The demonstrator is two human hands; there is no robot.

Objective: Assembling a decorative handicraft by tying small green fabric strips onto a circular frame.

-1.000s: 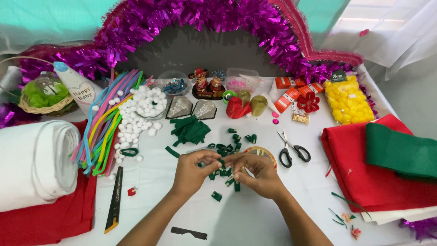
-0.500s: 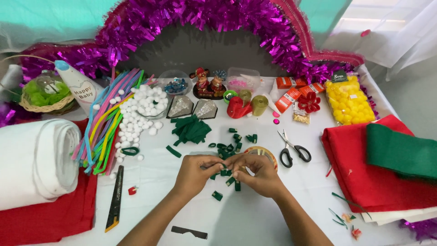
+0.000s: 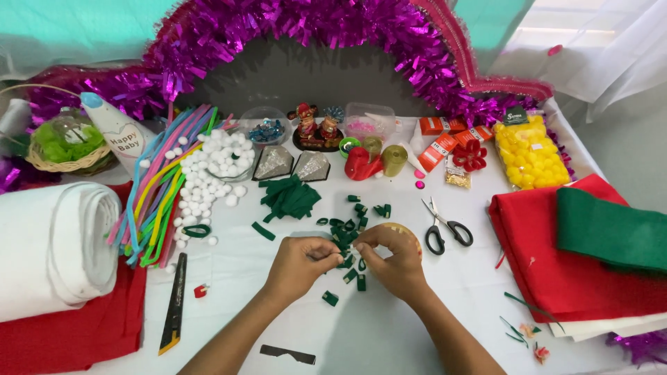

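My left hand [image 3: 300,262] and my right hand [image 3: 394,260] meet fingertip to fingertip over the white table [image 3: 389,333]. Together they pinch a small green felt piece [image 3: 345,254], folded or rolled between the fingers. Several more small green felt loops [image 3: 358,208] lie scattered just beyond and under the hands. A pile of green felt strips [image 3: 288,196] sits farther back. A round tape roll [image 3: 410,232] is partly hidden behind my right hand.
Black-handled scissors [image 3: 445,226] lie right of the hands, a utility knife [image 3: 174,305] to the left. Red and green felt sheets [image 3: 590,243] are at right, a white felt roll [image 3: 55,250] at left, pipe cleaners [image 3: 160,187], white pompoms [image 3: 215,160] and purple tinsel [image 3: 313,35] behind.
Both hands stay in the same spot. Only the fingers have shifted slightly around the green felt piece.
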